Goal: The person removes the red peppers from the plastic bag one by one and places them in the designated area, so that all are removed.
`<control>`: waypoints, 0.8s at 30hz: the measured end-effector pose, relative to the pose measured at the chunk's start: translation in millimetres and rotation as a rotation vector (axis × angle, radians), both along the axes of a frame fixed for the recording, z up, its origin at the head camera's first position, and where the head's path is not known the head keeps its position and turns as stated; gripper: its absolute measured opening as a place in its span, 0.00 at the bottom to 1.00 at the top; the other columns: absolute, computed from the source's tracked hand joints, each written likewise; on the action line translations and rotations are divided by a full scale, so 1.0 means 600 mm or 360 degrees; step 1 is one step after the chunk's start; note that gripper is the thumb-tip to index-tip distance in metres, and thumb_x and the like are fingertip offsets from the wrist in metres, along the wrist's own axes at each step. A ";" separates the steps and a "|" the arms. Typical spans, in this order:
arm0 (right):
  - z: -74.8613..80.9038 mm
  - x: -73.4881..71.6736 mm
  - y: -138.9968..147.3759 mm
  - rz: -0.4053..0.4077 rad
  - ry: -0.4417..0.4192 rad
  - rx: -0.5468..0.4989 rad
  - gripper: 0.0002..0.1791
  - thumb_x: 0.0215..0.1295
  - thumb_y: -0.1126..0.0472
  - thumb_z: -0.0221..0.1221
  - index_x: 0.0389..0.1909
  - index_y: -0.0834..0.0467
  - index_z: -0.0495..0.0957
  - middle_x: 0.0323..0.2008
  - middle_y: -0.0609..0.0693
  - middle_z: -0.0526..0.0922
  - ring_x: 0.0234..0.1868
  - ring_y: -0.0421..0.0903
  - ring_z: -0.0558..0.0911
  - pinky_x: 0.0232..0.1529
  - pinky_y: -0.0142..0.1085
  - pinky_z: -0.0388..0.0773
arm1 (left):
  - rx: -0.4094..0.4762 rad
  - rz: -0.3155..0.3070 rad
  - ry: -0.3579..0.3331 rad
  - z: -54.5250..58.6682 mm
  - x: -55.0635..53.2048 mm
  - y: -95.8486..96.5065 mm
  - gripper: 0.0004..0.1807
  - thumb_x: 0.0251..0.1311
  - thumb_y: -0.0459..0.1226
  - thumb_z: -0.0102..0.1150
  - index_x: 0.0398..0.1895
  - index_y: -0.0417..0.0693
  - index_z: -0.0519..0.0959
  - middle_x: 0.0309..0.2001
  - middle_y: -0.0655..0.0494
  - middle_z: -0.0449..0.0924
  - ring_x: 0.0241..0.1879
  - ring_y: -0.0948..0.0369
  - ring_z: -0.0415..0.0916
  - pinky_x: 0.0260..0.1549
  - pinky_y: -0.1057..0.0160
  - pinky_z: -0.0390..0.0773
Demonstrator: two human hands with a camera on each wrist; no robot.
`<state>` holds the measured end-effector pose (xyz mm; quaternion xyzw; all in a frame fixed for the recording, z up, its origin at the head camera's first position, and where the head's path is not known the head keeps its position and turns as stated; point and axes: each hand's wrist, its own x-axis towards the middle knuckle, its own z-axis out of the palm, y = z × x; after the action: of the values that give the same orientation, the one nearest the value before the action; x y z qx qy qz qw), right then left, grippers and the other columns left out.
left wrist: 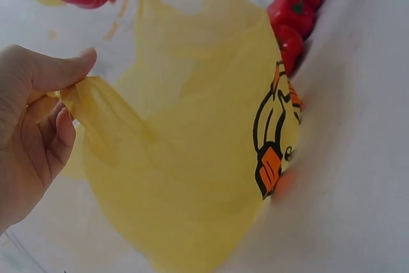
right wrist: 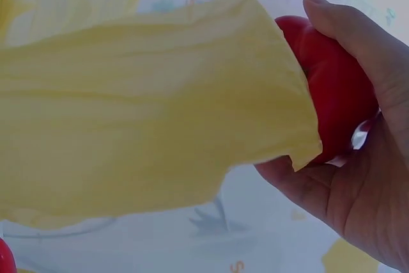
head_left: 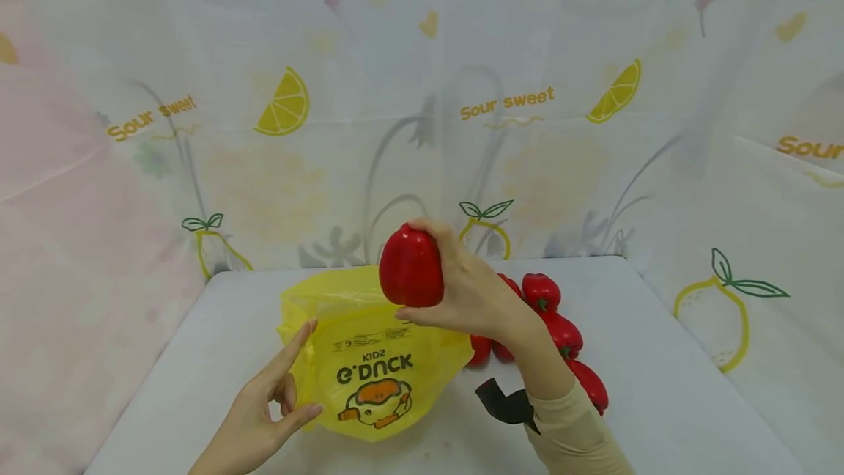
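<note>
A yellow plastic bag with a printed duck stands on the table. My left hand pinches the bag's left edge; in the left wrist view the thumb and fingers grip a gathered handle of it. My right hand holds a red bell pepper above the bag's right part. In the right wrist view, thumb and fingers wrap the bell pepper, and a flap of the yellow bag covers part of it.
Several red bell peppers lie on the white table right of the bag, partly behind the right forearm. A black strap piece hangs at the right wrist. A lemon-printed curtain stands behind the table.
</note>
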<state>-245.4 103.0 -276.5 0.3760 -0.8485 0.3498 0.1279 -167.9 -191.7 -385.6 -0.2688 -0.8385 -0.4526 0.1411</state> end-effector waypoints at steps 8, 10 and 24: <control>0.001 0.004 0.009 -0.0047 0.0000 0.0014 0.57 0.46 0.52 0.75 0.69 0.42 0.44 0.60 0.48 0.68 0.57 0.45 0.74 0.46 0.37 0.79 | 0.0008 -0.0001 -0.0001 -0.002 0.000 0.003 0.55 0.43 0.25 0.72 0.75 0.46 0.53 0.39 0.66 0.70 0.17 0.72 0.60 0.17 0.70 0.70; 0.001 0.004 0.011 -0.0064 0.0015 0.0021 0.57 0.46 0.52 0.75 0.69 0.42 0.44 0.61 0.48 0.69 0.57 0.45 0.74 0.46 0.37 0.79 | 0.0008 -0.0007 0.0006 -0.002 -0.001 0.003 0.55 0.44 0.25 0.72 0.75 0.46 0.53 0.40 0.66 0.71 0.17 0.72 0.60 0.17 0.70 0.70; 0.004 0.007 0.047 -0.0190 0.0027 -0.0029 0.58 0.45 0.52 0.76 0.70 0.42 0.45 0.64 0.47 0.63 0.59 0.47 0.72 0.48 0.41 0.79 | 0.0031 -0.0069 0.0049 -0.005 -0.007 0.002 0.53 0.45 0.25 0.72 0.75 0.43 0.52 0.59 0.60 0.71 0.18 0.73 0.61 0.17 0.71 0.70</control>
<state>-241.4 131.1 -274.1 0.3266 -0.8650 0.3460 0.1591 -171.9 -190.7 -388.9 -0.2925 -0.8258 -0.4593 0.1468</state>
